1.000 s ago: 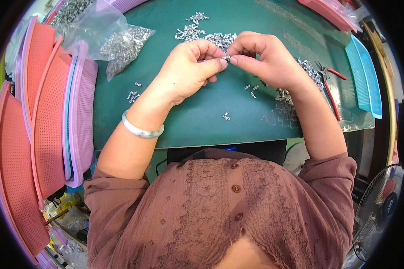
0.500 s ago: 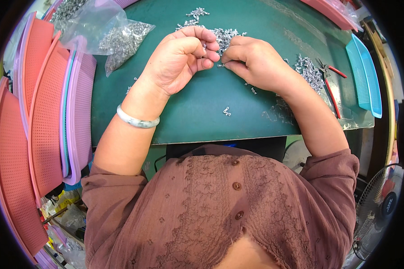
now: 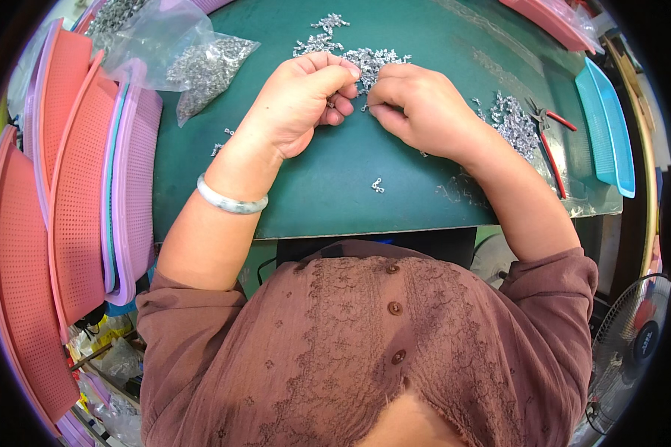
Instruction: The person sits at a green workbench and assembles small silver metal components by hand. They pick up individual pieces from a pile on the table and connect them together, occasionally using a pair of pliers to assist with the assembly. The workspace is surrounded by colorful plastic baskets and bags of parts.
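Note:
My left hand (image 3: 313, 100) is closed over the table, thumb and index finger pinched together and the other fingers curled. What lies inside its fingers is hidden. Close by, my right hand (image 3: 425, 104) is also closed in a pinch, palm down. A tiny silvery metal part (image 3: 364, 109) shows at its fingertips. Just beyond both hands lies a loose pile of small silvery metal parts (image 3: 380, 61), partly covered by the fingers. A few joined metal pieces (image 3: 378, 185) lie nearer to me on the green tabletop (image 3: 317, 194).
A second metal heap (image 3: 513, 123) and red-handled pliers (image 3: 550, 153) lie right of my right forearm. Farther right stands a blue basket (image 3: 604, 127). A clear bag of metal parts (image 3: 212, 67) sits at the back left, beside stacked pink baskets (image 3: 82, 201). A fan (image 3: 626, 350) stands at lower right.
My left hand has lowered slightly, and its fingers have curled in, with the thumb now against the index finger. My right hand has stayed nearly in place.

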Motion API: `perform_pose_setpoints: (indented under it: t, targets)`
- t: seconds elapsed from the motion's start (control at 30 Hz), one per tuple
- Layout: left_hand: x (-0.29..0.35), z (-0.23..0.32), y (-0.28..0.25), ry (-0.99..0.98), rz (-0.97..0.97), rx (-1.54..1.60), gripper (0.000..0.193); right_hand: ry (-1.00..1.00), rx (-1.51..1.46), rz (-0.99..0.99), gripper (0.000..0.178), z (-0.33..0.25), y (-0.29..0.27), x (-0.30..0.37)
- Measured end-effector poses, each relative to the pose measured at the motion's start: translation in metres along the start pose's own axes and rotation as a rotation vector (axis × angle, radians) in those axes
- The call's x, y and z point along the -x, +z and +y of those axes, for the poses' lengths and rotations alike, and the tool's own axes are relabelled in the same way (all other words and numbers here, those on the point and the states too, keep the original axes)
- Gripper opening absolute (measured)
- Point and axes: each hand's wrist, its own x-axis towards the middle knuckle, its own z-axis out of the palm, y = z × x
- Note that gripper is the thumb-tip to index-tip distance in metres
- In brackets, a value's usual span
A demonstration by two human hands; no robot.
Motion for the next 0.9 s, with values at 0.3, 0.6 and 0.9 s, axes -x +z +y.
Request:
perform_pose_setpoints:
  t: [0.3, 0.6, 0.9]
  targets:
    - [0.002, 0.002, 0.003, 0.01, 0.068, -0.076, 0.009, -0.041, 0.033, 0.054, 0.007, -0.001, 0.001, -0.002]
    - [0.004, 0.002, 0.006, -0.006, 0.05, -0.153, 0.01, -0.066, -0.008, 0.178, 0.005, 0.001, -0.005, -0.003]
    - [0.005, 0.001, 0.008, 0.021, -0.025, -0.112, 0.009, -0.037, -0.24, 0.303, 0.007, 0.003, -0.012, -0.003]
